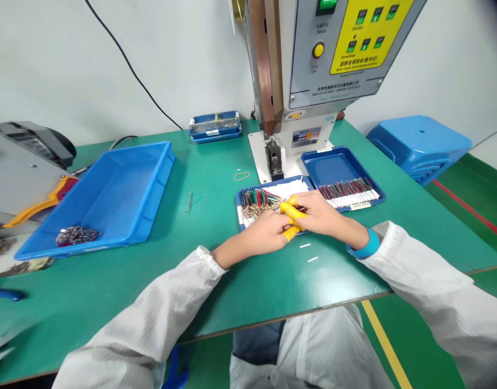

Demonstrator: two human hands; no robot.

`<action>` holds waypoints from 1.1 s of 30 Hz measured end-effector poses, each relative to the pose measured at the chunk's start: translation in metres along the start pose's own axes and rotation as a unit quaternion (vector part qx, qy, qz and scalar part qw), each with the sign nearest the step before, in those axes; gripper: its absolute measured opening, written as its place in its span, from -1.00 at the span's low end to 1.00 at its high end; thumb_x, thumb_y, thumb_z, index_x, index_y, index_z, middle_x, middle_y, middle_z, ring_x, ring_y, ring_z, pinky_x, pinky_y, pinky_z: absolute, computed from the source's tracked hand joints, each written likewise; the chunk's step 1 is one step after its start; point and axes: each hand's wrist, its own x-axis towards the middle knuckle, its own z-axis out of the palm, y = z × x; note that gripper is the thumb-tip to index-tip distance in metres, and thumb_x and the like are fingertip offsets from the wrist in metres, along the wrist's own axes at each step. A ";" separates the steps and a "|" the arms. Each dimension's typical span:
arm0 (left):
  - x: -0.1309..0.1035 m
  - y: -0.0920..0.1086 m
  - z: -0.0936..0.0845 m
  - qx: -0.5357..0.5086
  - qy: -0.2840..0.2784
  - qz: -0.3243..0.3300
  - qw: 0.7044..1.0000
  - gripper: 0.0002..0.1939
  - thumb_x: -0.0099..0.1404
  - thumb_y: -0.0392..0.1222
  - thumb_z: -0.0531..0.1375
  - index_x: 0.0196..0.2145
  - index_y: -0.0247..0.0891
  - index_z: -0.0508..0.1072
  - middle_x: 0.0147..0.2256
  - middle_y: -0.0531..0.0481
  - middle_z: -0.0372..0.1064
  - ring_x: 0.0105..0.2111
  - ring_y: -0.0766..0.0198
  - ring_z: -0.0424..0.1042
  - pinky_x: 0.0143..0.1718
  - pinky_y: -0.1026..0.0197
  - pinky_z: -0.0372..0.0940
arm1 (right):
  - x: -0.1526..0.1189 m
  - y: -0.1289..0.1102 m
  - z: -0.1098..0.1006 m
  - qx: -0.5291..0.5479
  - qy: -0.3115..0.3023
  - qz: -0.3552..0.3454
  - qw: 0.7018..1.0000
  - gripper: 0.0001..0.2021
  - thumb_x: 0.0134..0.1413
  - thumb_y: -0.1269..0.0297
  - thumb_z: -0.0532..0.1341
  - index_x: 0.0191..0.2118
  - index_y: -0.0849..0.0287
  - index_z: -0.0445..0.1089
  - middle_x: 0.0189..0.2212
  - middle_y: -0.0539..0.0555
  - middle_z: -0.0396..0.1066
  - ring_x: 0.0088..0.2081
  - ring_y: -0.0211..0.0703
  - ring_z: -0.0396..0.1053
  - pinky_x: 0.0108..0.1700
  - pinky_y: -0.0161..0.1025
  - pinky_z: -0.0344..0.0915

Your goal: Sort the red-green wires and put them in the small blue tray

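My left hand (269,232) and my right hand (313,212) meet over the front edge of a small blue tray (238,208). Yellow finger covers sit on fingers of both hands, and the fingers are pinched together. Whatever they hold between them is hidden. Inside that tray lie red, green and black wires (258,197) with brass-coloured ends, beside white pieces (291,187). A second blue tray (327,160) stands right behind my right hand, holding a row of wires with white sleeves (351,192).
A crimping machine (274,162) rises behind the trays. At left is a large blue bin (122,183) with small metal parts (77,235). A rubber band (242,176), a loose wire (189,202) and white slivers (312,259) lie on the green table (216,292). A blue stool (422,140) stands right.
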 end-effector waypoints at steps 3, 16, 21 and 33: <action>0.000 0.000 0.000 0.004 -0.001 0.000 1.000 -0.84 0.29 -0.34 0.16 -0.44 -0.28 0.47 -0.48 0.00 0.44 -0.49 0.29 0.32 -0.43 0.22 0.09 | 0.000 0.000 0.000 -0.006 -0.004 0.000 1.000 -0.72 0.31 0.31 0.17 -0.45 0.21 0.48 -0.51 0.02 0.45 -0.46 -0.27 0.31 -0.37 -0.28 0.16; 0.000 0.001 0.000 0.003 0.000 -0.002 1.000 -0.81 0.31 -0.33 0.15 -0.46 -0.28 0.47 -0.48 -0.01 0.43 -0.49 0.29 0.32 -0.43 0.22 0.09 | 0.000 0.000 -0.001 -0.017 -0.022 0.000 1.000 -0.71 0.30 0.32 0.14 -0.47 0.20 0.43 -0.53 0.00 0.40 -0.47 -0.27 0.27 -0.36 -0.28 0.13; 0.000 0.001 0.000 0.004 0.001 -0.004 1.000 -0.83 0.30 -0.34 0.15 -0.45 -0.28 0.47 -0.49 0.00 0.42 -0.50 0.29 0.31 -0.44 0.22 0.08 | 0.000 0.000 -0.001 -0.014 -0.016 -0.003 1.000 -0.70 0.31 0.29 0.15 -0.47 0.19 0.41 -0.53 0.00 0.41 -0.47 -0.27 0.26 -0.36 -0.28 0.13; 0.000 0.002 -0.001 -0.001 0.004 0.001 1.000 -0.80 0.30 -0.36 0.14 -0.47 -0.28 0.45 -0.50 0.01 0.40 -0.51 0.31 0.29 -0.45 0.22 0.07 | 0.000 0.001 -0.002 -0.017 -0.030 -0.006 0.999 -0.70 0.32 0.30 0.13 -0.47 0.20 0.40 -0.53 0.00 0.39 -0.47 -0.26 0.27 -0.35 -0.27 0.12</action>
